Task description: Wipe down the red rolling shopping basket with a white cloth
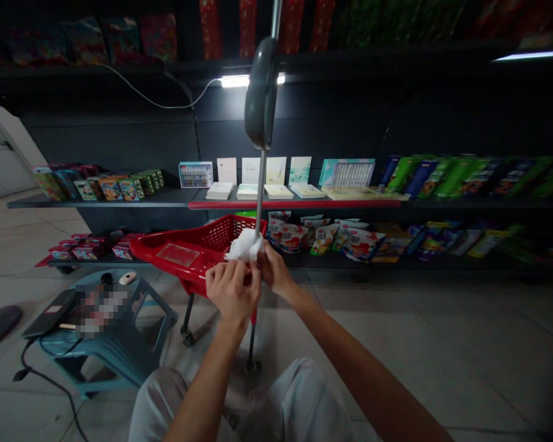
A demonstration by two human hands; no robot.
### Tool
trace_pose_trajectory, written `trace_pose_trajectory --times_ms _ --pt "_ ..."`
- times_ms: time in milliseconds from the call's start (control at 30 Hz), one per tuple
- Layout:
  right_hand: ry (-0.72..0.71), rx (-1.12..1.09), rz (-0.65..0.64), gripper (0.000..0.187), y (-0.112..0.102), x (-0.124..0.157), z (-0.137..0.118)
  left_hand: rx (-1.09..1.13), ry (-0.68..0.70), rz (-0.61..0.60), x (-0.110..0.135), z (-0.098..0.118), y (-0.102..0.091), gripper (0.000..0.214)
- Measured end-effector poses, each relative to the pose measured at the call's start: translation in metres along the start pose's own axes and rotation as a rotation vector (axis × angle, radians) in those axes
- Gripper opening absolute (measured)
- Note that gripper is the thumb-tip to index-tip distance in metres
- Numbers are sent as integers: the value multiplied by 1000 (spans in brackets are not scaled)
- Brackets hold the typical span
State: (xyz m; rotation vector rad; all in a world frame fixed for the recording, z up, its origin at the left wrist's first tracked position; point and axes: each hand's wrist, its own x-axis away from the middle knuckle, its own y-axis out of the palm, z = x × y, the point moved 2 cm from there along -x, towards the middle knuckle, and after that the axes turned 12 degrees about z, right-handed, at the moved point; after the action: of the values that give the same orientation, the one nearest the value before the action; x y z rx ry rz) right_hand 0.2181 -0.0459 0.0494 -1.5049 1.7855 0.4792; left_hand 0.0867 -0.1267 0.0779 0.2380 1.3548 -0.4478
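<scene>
A red plastic shopping cart (179,252) with a perforated basket stands before me, a metal pole rising at its right end. Crumpled white tissue (245,244) sits by the pole's foot, over the cart's rim. My left hand (233,287) is closed, knuckles up, at the tissue's lower edge; its fingertips are hidden. Closed at the tissue's right side is my right hand (275,270), its fingers bent next to the pole and close to the left hand. A grey rounded piece (261,92) is fixed higher on the metal pole (260,190).
A blue-grey plastic stool (115,344) at the left bears a dark device with a cable and a blurred-out patch. Dark shelves (156,196) ahead hold boxes, books and snack bags (322,236). The cart's casters (252,366) rest on the tiled floor near my knees.
</scene>
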Motion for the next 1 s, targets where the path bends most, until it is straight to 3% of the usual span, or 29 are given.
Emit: trace_pose_trajectory --times_ms 100,267,367,600,767,1000 --pt "-83 0 -90 39 9 5 5 35 12 105 -3 -19 -5 28" --pt "-175 117 -193 28 21 6 29 109 -15 159 -6 -57 -17 32" --pt "-176 209 -197 22 24 8 51 142 -58 194 -7 -81 -19 33" --pt "-199 456 -164 32 24 12 87 146 -184 201 -13 -123 -5 42" --pt "-175 600 -165 29 12 10 100 122 -268 175 -20 -148 10 38" --pt "-180 766 -209 29 -28 14 118 60 -273 124 -35 -178 25 36"
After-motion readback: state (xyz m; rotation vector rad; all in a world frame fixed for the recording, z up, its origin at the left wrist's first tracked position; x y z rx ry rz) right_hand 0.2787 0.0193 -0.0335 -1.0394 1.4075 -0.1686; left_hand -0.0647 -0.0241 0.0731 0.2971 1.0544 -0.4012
